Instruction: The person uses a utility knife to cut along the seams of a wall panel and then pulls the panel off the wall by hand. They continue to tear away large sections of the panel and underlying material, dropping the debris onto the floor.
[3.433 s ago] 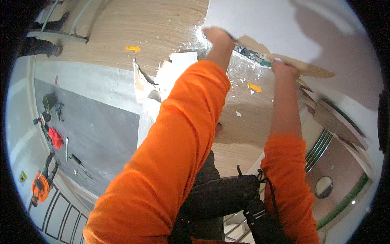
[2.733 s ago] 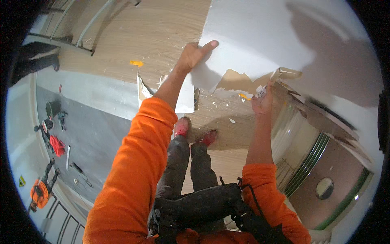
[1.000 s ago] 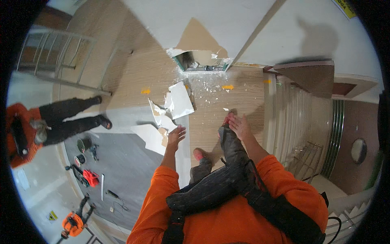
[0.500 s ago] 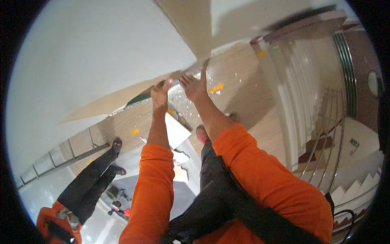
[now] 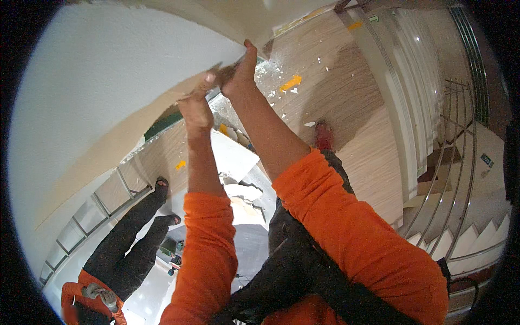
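Observation:
My left hand [image 5: 196,111] grips the torn lower edge of a white wallboard [image 5: 114,70], thumb pointing up, beside my right hand [image 5: 241,76], whose fingers are bent round the same edge a little higher and to the right. The edge shows tan paper backing [image 5: 108,154] and a dark opening with a green strip [image 5: 160,124]; part of it is hidden by my hands. White plaster crumbs [image 5: 268,70] lie just beyond them, and broken board pieces [image 5: 233,160] lie on the floor behind my left forearm.
A co-worker in orange [image 5: 124,254] is at lower left by a metal ladder [image 5: 89,216]. Yellow arrows [image 5: 291,83] mark the wood-look floor [image 5: 357,135]. At the right are pale steps [image 5: 411,97], curved railings [image 5: 449,162] and a lower staircase [image 5: 474,238].
A second ago my hands were down near my legs, off the board; they have risen onto the torn edge. The view has turned, bringing the board to the left and the railings closer.

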Demonstrator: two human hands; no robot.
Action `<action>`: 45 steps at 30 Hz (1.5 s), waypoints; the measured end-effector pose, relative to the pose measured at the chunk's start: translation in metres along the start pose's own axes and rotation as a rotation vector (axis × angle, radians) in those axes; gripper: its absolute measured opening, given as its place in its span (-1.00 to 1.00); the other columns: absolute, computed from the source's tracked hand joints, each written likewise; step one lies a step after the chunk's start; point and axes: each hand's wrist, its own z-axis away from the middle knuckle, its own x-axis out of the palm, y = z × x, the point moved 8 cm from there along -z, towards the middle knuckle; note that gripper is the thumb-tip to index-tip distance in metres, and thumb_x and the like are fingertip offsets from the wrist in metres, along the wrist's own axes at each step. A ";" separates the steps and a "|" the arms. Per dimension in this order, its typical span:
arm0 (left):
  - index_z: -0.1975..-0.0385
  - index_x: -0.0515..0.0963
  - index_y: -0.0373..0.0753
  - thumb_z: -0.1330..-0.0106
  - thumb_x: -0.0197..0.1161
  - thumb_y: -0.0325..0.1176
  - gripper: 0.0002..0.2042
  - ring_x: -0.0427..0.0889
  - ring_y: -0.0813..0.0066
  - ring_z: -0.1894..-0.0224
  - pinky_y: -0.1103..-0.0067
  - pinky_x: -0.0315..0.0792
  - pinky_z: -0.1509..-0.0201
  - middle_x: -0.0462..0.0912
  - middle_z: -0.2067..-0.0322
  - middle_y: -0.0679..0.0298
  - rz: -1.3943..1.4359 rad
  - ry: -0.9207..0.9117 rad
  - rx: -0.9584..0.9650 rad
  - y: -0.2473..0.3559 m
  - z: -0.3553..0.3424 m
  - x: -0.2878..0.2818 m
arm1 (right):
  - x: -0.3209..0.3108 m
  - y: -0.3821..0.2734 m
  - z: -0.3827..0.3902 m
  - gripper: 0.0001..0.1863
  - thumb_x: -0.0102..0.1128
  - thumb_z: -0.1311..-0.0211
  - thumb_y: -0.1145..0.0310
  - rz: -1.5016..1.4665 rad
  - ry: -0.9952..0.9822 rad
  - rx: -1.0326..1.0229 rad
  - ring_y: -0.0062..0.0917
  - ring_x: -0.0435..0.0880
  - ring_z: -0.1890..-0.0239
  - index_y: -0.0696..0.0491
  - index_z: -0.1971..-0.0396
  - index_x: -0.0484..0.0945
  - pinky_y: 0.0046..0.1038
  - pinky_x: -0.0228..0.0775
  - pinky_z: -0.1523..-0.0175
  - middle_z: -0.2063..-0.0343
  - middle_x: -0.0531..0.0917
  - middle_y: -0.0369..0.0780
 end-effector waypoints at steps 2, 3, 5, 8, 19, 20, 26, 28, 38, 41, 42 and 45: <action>0.23 0.60 -0.38 -0.25 0.31 -0.09 -0.61 0.53 0.44 0.19 0.50 0.37 -0.01 0.62 0.22 0.24 0.103 -0.013 -0.019 0.019 0.019 0.022 | -0.006 -0.016 0.003 -0.31 -0.09 -0.21 -0.17 0.013 0.022 -0.060 -0.21 0.46 -0.08 0.03 -0.19 0.31 -0.07 0.32 -0.18 -0.08 0.46 -0.12; 0.18 0.58 -0.35 -0.22 0.35 -0.12 -0.62 0.52 0.44 0.15 0.50 0.36 -0.04 0.61 0.21 0.27 -0.044 -0.093 0.086 0.018 0.033 0.021 | -0.014 -0.021 0.012 -0.32 -0.10 -0.22 -0.16 0.004 0.013 -0.073 -0.20 0.48 -0.07 0.04 -0.19 0.31 -0.08 0.35 -0.17 -0.07 0.47 -0.11; 0.08 0.51 -0.30 -0.21 0.38 -0.30 -0.66 0.51 0.47 0.10 0.50 0.37 -0.03 0.59 0.17 0.31 0.245 -0.101 -0.171 -0.009 0.089 0.040 | -0.051 -0.038 0.062 -0.32 -0.09 -0.26 -0.16 0.121 0.135 0.003 -0.19 0.54 -0.03 0.08 -0.16 0.34 -0.13 0.42 -0.14 -0.01 0.51 -0.06; 0.10 0.56 -0.37 -0.22 0.37 -0.37 -0.70 0.57 0.52 0.17 0.56 0.44 0.05 0.64 0.21 0.26 0.093 0.040 -0.263 -0.034 0.116 0.038 | -0.132 -0.051 0.092 -0.34 -0.02 -0.34 -0.12 0.353 0.209 -0.077 -0.29 0.64 0.13 0.17 -0.14 0.31 -0.28 0.52 -0.03 0.07 0.53 -0.07; -0.44 -0.12 -0.26 -0.18 0.20 0.29 0.02 -0.10 0.15 -0.49 0.28 -0.15 -0.52 -0.12 -0.45 0.05 1.254 0.014 -0.341 -0.024 0.104 -0.108 | -0.003 0.015 0.084 -0.15 -0.05 -0.28 -0.30 0.061 -0.201 0.261 -0.35 -0.05 -0.47 -0.01 -0.37 0.08 -0.14 -0.20 -0.50 -0.36 0.13 -0.03; -0.42 -0.08 -0.25 -0.12 0.19 0.36 0.04 -0.07 0.14 -0.47 0.25 -0.12 -0.50 -0.03 -0.41 0.05 1.359 0.032 -0.267 0.000 0.075 -0.096 | 0.018 0.017 0.073 -0.13 -0.08 -0.28 -0.31 0.009 -0.097 0.258 -0.32 -0.18 -0.50 -0.04 -0.40 0.00 -0.10 -0.34 -0.52 -0.41 0.03 -0.05; -0.28 0.12 -0.24 0.15 0.19 0.58 0.14 0.12 0.16 -0.34 0.07 -0.08 -0.43 0.24 -0.18 0.08 1.487 0.336 -0.070 0.032 0.013 -0.068 | 0.045 0.011 0.033 0.04 0.01 -0.14 -0.39 -0.177 0.003 0.019 -0.15 0.05 -0.44 0.03 -0.42 -0.07 -0.14 -0.18 -0.48 -0.41 0.06 -0.12; -0.27 0.14 -0.23 0.14 0.15 0.59 0.12 0.13 0.15 -0.33 0.04 -0.08 -0.42 0.25 -0.17 0.08 1.465 0.407 -0.052 0.034 0.011 -0.068 | 0.052 0.009 0.024 -0.05 0.00 -0.17 -0.33 -0.183 -0.091 -0.065 -0.16 0.15 -0.38 0.01 -0.38 0.03 -0.11 -0.10 -0.45 -0.35 0.17 -0.13; -0.36 0.16 -0.11 -0.26 -0.24 0.32 -0.22 0.12 0.10 -0.40 0.05 -0.01 -0.42 0.16 -0.37 0.14 1.305 0.683 -0.314 0.025 0.000 -0.076 | 0.052 0.015 0.020 -0.33 -0.02 -0.17 -0.07 -0.160 0.000 0.064 -0.27 0.37 -0.24 -0.02 -0.22 0.29 -0.12 0.17 -0.31 -0.18 0.41 -0.16; -0.35 0.19 -0.09 -0.30 -0.23 0.22 -0.30 0.15 0.12 -0.39 0.07 -0.01 -0.42 0.21 -0.35 0.17 1.269 0.655 -0.361 0.022 -0.014 -0.067 | 0.050 0.007 0.013 -0.32 -0.04 -0.15 -0.11 -0.168 0.002 -0.013 -0.25 0.38 -0.22 -0.03 -0.22 0.29 -0.11 0.17 -0.31 -0.16 0.42 -0.15; -0.35 0.20 -0.08 -0.31 -0.23 0.19 -0.32 0.16 0.13 -0.39 0.08 -0.02 -0.43 0.23 -0.34 0.17 1.249 0.670 -0.370 0.010 -0.013 -0.080 | 0.052 0.014 0.024 -0.32 -0.04 -0.14 -0.11 -0.132 0.007 0.037 -0.24 0.38 -0.21 -0.03 -0.21 0.29 -0.11 0.17 -0.30 -0.15 0.42 -0.15; -0.33 0.24 -0.07 -0.35 -0.22 0.09 -0.39 0.19 0.16 -0.38 0.10 -0.02 -0.44 0.28 -0.32 0.20 1.248 0.710 -0.416 -0.007 0.005 -0.090 | 0.058 0.013 0.049 -0.31 -0.03 -0.12 -0.13 -0.054 0.050 0.106 -0.21 0.39 -0.18 -0.03 -0.20 0.31 -0.10 0.19 -0.28 -0.14 0.43 -0.13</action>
